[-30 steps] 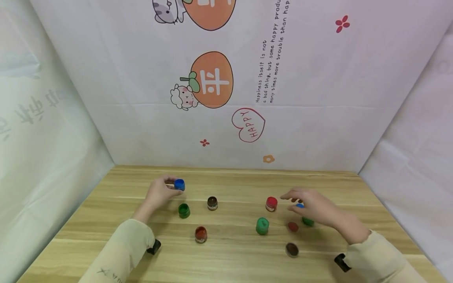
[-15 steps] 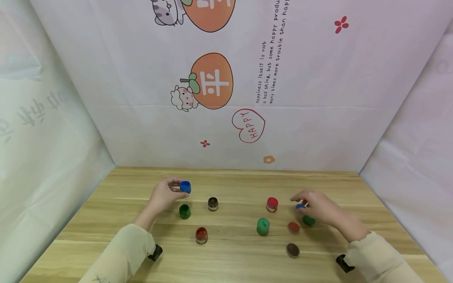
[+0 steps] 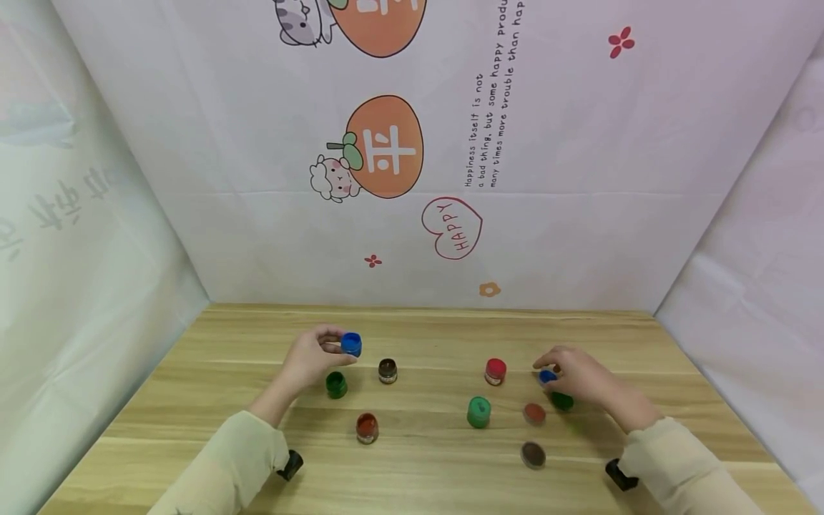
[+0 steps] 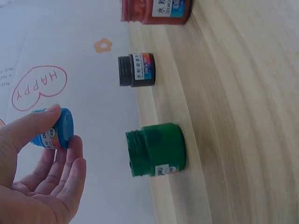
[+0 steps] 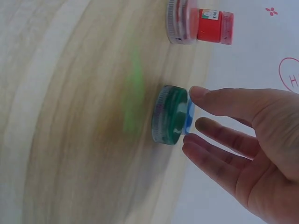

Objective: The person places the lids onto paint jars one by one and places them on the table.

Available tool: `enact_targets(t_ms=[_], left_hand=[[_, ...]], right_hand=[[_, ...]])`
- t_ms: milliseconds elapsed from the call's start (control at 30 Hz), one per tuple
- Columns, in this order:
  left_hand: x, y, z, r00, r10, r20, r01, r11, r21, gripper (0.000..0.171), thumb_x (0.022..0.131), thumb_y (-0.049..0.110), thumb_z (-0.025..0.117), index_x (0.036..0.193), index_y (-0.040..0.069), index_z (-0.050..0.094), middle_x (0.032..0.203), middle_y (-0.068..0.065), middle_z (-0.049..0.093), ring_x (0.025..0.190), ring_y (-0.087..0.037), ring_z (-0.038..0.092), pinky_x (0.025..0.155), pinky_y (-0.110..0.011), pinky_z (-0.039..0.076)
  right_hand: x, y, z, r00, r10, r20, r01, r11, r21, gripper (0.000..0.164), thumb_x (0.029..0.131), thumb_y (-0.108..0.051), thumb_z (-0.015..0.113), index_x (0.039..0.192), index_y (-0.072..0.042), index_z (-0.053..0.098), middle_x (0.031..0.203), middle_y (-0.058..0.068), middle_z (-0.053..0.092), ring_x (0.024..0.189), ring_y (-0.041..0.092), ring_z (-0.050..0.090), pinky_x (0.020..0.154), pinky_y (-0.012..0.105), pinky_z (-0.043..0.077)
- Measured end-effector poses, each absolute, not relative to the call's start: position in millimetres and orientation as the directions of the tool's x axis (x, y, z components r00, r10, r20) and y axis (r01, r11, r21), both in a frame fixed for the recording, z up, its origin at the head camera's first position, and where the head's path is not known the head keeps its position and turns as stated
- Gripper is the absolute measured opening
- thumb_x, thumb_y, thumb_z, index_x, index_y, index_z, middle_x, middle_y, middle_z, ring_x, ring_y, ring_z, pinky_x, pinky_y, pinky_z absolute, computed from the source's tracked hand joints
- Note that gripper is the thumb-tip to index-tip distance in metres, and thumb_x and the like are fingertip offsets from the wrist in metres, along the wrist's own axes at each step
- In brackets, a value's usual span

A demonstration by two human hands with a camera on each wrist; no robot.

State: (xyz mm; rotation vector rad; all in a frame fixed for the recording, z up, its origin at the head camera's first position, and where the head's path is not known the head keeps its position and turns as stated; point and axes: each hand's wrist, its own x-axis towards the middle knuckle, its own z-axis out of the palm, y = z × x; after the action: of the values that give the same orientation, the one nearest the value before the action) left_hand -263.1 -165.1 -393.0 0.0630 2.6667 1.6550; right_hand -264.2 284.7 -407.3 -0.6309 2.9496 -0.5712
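Note:
My left hand [image 3: 313, 357] pinches a small blue paint jar [image 3: 350, 343] between thumb and fingers, raised over the table; its lid is off. In the left wrist view the blue jar [image 4: 50, 135] has a printed label. Below that hand stands an uncapped green jar [image 3: 336, 385], with a black-brown jar [image 3: 388, 371] to its right. My right hand [image 3: 579, 375] hovers at a blue lid [image 3: 547, 377], thumb and fingers spread apart about it. In the right wrist view a green lid [image 5: 169, 115] partly hides the blue lid [image 5: 189, 117].
An uncapped red-brown jar [image 3: 367, 428] stands front left. Right of centre are a capped red jar [image 3: 495, 372] and a capped green jar [image 3: 478, 413]. A reddish lid [image 3: 534, 413] and a dark brown lid [image 3: 533, 455] lie nearby. White printed sheets [image 3: 547, 236] wall the wooden table [image 3: 438, 472].
My left hand has carried the blue jar to the right. My right hand has shifted slightly right, closer about the blue lid, which stays in place.

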Motion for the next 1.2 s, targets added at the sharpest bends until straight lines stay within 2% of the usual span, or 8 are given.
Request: enact_targets(t_ms=[400, 667, 1200], left_hand=[[-260, -151, -391, -0.998, 0.067, 0.018, 0.045, 0.418, 0.907, 0.047, 0.07, 0.015, 0.082, 0.111, 0.006, 0.061, 0.101, -0.004, 0.065, 0.09, -0.018, 0.061, 0.08, -0.038, 0.05], [-257, -141, -390, -0.997, 0.069, 0.028, 0.053, 0.389, 0.92, 0.045, 0.07, 0.01, 0.082, 0.11, 0.005, 0.062, 0.097, -0.004, 0.065, 0.088, -0.018, 0.062, 0.076, -0.034, 0.052], [-255, -120, -393, -0.987, 0.155, 0.028, 0.079, 0.332, 0.94, 0.044, 0.068, 0.01, 0.084, 0.106, 0.004, 0.063, 0.092, -0.004, 0.067, 0.085, -0.018, 0.063, 0.075, -0.034, 0.051]], right_hand=[[-268, 284, -412, -0.912, -0.411, -0.012, -0.378, 0.849, -0.369, 0.024, 0.074, 0.0, 0.074, 0.098, -0.001, 0.069, 0.097, 0.013, 0.062, 0.089, 0.031, 0.059, 0.074, 0.043, 0.051], [-270, 285, -409, -0.916, -0.401, -0.006, -0.37, 0.852, -0.371, 0.026, 0.074, -0.003, 0.074, 0.099, -0.002, 0.07, 0.097, 0.012, 0.062, 0.087, 0.029, 0.059, 0.073, 0.042, 0.051], [-266, 269, -383, -0.895, -0.445, 0.03, -0.425, 0.83, -0.36, 0.024, 0.079, -0.003, 0.07, 0.103, -0.001, 0.068, 0.101, 0.01, 0.062, 0.088, 0.025, 0.059, 0.071, 0.038, 0.051]])
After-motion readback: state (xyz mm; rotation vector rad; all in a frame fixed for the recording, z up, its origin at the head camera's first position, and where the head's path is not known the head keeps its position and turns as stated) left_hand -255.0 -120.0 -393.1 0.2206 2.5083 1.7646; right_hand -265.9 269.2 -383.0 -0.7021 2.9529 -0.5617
